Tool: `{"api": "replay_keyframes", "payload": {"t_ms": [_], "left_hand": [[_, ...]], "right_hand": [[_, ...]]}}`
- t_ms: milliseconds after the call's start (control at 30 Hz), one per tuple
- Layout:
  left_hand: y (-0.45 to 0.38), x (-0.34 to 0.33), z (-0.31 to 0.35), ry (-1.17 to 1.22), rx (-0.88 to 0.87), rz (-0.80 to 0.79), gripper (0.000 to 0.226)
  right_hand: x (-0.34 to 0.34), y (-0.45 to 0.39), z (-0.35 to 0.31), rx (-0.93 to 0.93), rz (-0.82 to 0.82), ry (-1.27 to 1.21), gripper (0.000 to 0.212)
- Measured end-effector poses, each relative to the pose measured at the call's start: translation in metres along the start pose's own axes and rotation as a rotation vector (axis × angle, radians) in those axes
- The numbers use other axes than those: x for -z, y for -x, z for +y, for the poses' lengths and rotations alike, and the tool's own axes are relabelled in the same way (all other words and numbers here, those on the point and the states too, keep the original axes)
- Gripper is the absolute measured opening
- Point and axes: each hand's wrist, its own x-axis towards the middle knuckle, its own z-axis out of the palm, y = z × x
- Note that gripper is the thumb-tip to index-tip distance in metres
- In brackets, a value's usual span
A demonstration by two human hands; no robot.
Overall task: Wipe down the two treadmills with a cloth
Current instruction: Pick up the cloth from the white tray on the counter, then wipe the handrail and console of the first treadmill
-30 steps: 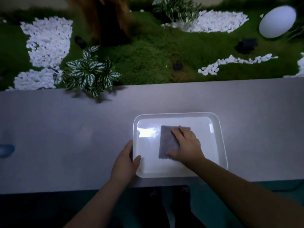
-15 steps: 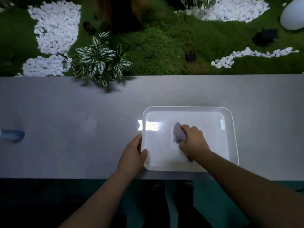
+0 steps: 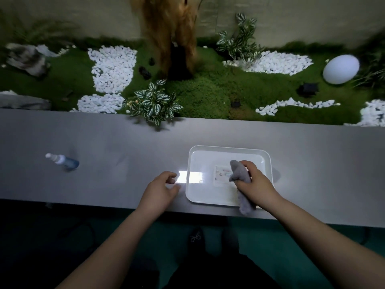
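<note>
Grey cloth [image 3: 239, 174]: bunched in right hand [image 3: 255, 182], over white tray [image 3: 208, 197], lower centre-right.
Left hand [image 3: 161, 189]: loosely curled, empty, beside tray.

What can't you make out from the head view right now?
- Treadmills: none in frame, beyond the edges.
- Label in the tray: print too small, partly covered by the cloth in the right hand.
- Bottle: blurred, contents unclear.
- Floor below the counter: too dark.
- Left hand: empty, beside the tray.

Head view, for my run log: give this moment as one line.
stage: cloth pickup | right hand: grips grey cloth over white tray | left hand: empty, beside tray | spray bottle: untouched on counter
</note>
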Motion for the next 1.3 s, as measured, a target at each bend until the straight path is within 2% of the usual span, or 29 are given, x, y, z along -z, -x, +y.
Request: {"api": "replay_keyframes", "payload": {"t_ms": [333,467,633,800,1033,1133,1167,1233,1300], "left_hand": [[0.132,0.020,0.034,0.151,-0.007,0.246,0.034],[0.202,0.003,0.043,0.245,0.032,0.389,0.032],[0.294,-0.036,0.038,0.341,0.143,0.550,0.030],[0.381,-0.076,0.013,0.425,0.318,0.696,0.028],[0.489,-0.099,-0.021,0.486,0.465,0.936,0.026],[0.538,-0.111,-0.036,0.513,0.504,0.986,0.025],[0.556,-0.117,-0.042,0.514,0.521,0.995,0.025],[0.592,-0.128,-0.054,0.511,0.550,1.007,0.025],[0.630,-0.139,-0.068,0.516,0.571,1.022,0.025]], "right_hand": [[0.046,0.073,-0.057,0.332,-0.129,-0.051,0.031],[0.063,0.110,-0.069,0.485,-0.229,-0.034,0.033],[0.070,0.144,-0.054,0.544,-0.395,0.083,0.030],[0.050,0.185,-0.052,0.654,-0.540,0.143,0.031],[0.008,0.268,-0.067,0.826,-0.765,0.145,0.019],[-0.014,0.313,-0.064,0.895,-0.783,0.100,0.007],[-0.023,0.329,-0.060,0.917,-0.780,0.100,0.006],[-0.043,0.360,-0.048,0.962,-0.793,0.109,0.019],[-0.065,0.395,-0.034,0.953,-0.826,0.094,0.012]]}}
